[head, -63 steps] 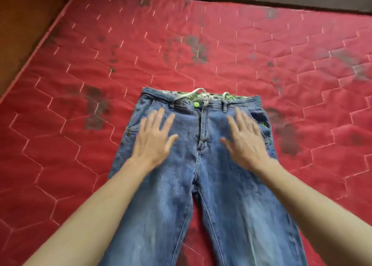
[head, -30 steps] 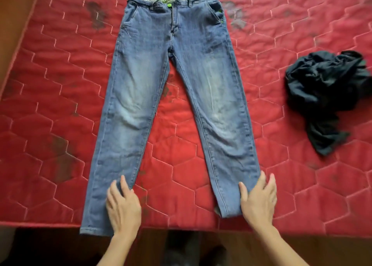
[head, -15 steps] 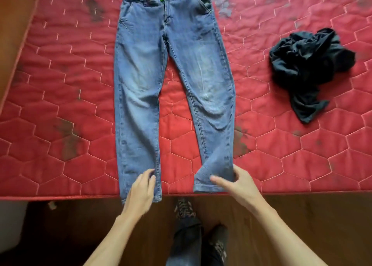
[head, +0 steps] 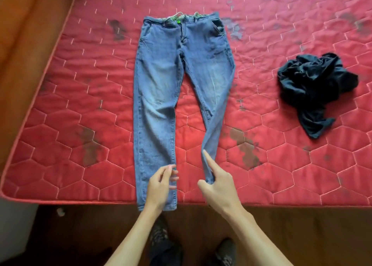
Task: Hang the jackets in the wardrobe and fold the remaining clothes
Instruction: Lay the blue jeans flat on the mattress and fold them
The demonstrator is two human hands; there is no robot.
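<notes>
A pair of blue jeans (head: pixel 161 88) lies face up on the red quilted mattress (head: pixel 80 114), waistband far from me, legs toward me. My right hand (head: pixel 216 185) grips the hem of the right leg and lifts it, so that leg is twisted and narrowed near the cuff; the forefinger points along the denim. My left hand (head: pixel 161 183) hovers over the cuff of the left leg with fingers loosely spread, holding nothing. That cuff hangs slightly over the mattress edge. A crumpled black garment (head: pixel 314 88) lies on the mattress to the right.
A wooden bed frame (head: pixel 22 54) runs along the mattress's left side. Below the near mattress edge is dark wooden floor (head: pixel 291 225) with my shoes (head: pixel 223 253) on it. Dark stains mark the mattress.
My right hand has taken hold of the right leg's hem and raised it, twisting the leg inward. My left hand has lifted off the left cuff. The view has pulled back slightly.
</notes>
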